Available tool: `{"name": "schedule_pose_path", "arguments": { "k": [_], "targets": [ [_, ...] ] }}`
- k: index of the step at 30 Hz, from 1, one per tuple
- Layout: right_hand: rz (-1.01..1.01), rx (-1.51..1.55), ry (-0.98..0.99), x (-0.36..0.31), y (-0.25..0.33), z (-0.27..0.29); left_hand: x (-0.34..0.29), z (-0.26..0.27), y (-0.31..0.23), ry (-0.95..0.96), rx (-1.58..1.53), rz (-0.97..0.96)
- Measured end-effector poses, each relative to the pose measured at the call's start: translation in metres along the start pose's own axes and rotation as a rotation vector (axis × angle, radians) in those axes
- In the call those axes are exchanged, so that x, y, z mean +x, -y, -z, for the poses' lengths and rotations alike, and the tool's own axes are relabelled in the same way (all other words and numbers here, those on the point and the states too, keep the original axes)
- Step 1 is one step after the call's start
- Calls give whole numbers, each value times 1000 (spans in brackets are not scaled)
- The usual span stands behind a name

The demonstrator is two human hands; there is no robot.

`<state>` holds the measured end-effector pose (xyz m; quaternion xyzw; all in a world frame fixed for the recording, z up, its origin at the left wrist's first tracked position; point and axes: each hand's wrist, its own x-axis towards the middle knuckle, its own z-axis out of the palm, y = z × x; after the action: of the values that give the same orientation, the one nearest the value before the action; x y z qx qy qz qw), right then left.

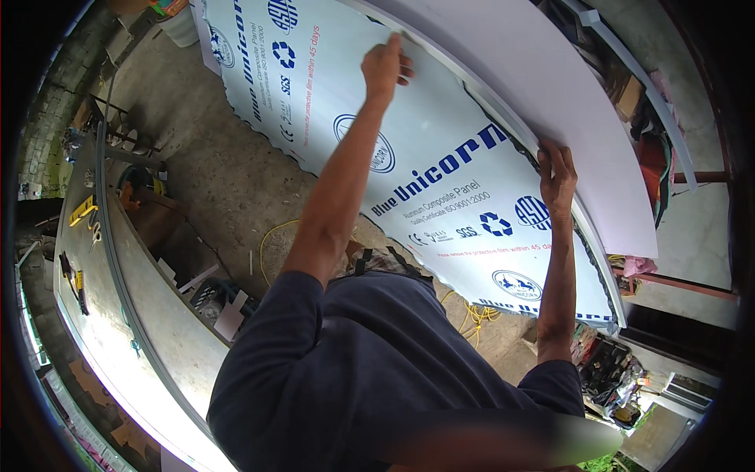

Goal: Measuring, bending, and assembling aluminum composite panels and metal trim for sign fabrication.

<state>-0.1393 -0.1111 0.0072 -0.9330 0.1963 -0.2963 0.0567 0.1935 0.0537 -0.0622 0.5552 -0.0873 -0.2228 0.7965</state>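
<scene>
A large panel (440,149) under pale blue printed film stretches across in front of me, its film torn and ragged along the near side. A narrow white edge strip (486,90) runs along its far side. My left hand (383,69) is at the upper part of that far edge, one digit reaching to the edge and the other fingers curled; whatever lies in them is hidden. Lower on the right, my right hand (557,177) has its fingers bent over the panel's edge by the strip. Behind the edge stands a broad plain white sheet (578,102).
To the left, a long worktable (110,275) carries a yellow tool (82,211), a yellow-and-black cutter (74,277) and a long dark bar (118,244). Yellow cord (476,316) lies on the concrete floor (228,165). A cluttered black crate (609,370) stands at lower right.
</scene>
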Motion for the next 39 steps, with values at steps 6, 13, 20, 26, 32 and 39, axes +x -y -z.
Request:
{"name": "schedule_pose_path", "arguments": {
  "k": [6, 13, 20, 26, 32, 39],
  "targets": [
    [196, -266, -10, 11, 19, -6, 52, 25, -19, -19, 57, -67],
    [284, -200, 40, 57, 49, -48, 59, 40, -13, 103, 2, -230],
    [93, 125, 64, 63, 49, -50, 59, 66, -20, 264, 149, -253],
    [-26, 201, 45, 66, 46, -51, 49, 52, -22, 289, 125, 30],
    [-99, 203, 59, 66, 44, -50, 54, 35, -11, 271, 98, -45],
    [-104, 271, 65, 66, 38, -49, 67, 51, -11, 440, 155, -95]
  ]
}}
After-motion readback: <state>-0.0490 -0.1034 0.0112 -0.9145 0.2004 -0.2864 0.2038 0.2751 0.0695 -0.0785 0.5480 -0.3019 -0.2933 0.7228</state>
